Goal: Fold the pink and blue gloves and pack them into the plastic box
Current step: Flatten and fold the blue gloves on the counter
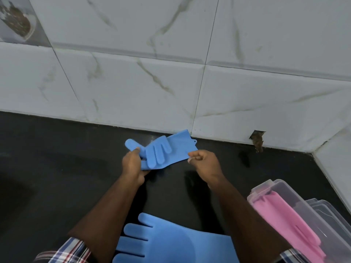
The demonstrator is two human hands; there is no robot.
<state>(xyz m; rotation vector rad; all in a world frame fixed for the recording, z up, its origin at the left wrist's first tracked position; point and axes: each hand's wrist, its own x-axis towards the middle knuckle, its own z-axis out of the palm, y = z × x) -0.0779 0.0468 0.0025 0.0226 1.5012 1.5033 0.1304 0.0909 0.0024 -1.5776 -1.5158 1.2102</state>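
From the head view, I read no brand, label or writing anywhere: the gloves, the box and the tiles are all plain.

The clear plastic box (296, 205) stands at my right on the black tabletop (57, 168), near the wall corner, and runs out of the bottom-right edge of the picture. The pink gloves (290, 219) lie inside it, flat along its length. I cannot tell whether they are 1 or 2 layers. A second clear plastic part, perhaps the lid (330, 211), sits just behind the box on its right side.

I hold 1 blue glove (163, 150) in the air above the tabletop, close to the marble-patterned tiled wall (171, 63). It is folded over itself, so its glove digits lie on top of the cuff part. My left hand (133, 164) grips the folded left end, its fingers (135, 149) curled round the edge with the thumb on top. My right hand (205, 164) pinches the cuff's lower right corner, the fingers pressed together into a loose fist.

The other blue glove (171, 242) lies flat on the tabletop close to me, between my 2 forearms, with its digits spread and pointing left. It is partly cut off by the bottom edge.

A checked sleeve (72, 251) shows at my left elbow. There is a small broken hole (257, 139) at the foot of the wall.
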